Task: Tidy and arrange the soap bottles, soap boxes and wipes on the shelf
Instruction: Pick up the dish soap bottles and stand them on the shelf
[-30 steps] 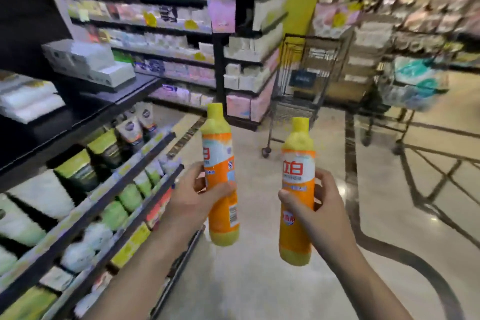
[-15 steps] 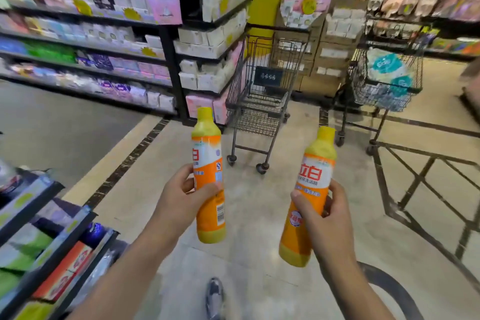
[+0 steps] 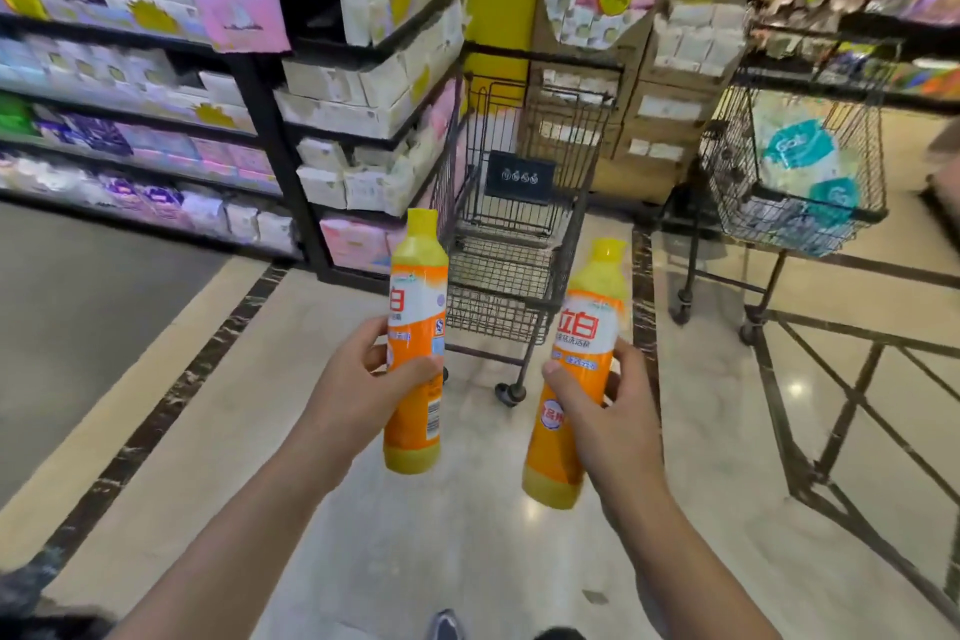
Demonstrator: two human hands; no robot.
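left hand (image 3: pixel 358 395): fingers wrapped round the middle of the left soap bottle (image 3: pixel 415 343), held upright above the floor (image 3: pixel 156 431)
right hand (image 3: pixel 613 421): gripping the right soap bottle (image 3: pixel 576 379), top tilted slightly right
bottles: orange with yellow caps, side by side, not touching
empty cart (image 3: pixel 519 244): wire, just beyond the bottles
loaded cart (image 3: pixel 800 172): right, carrying teal-and-white packs
shelves (image 3: pixel 332 94): left, white and pink packs
shoe tip (image 3: pixel 447 626): bottom edge
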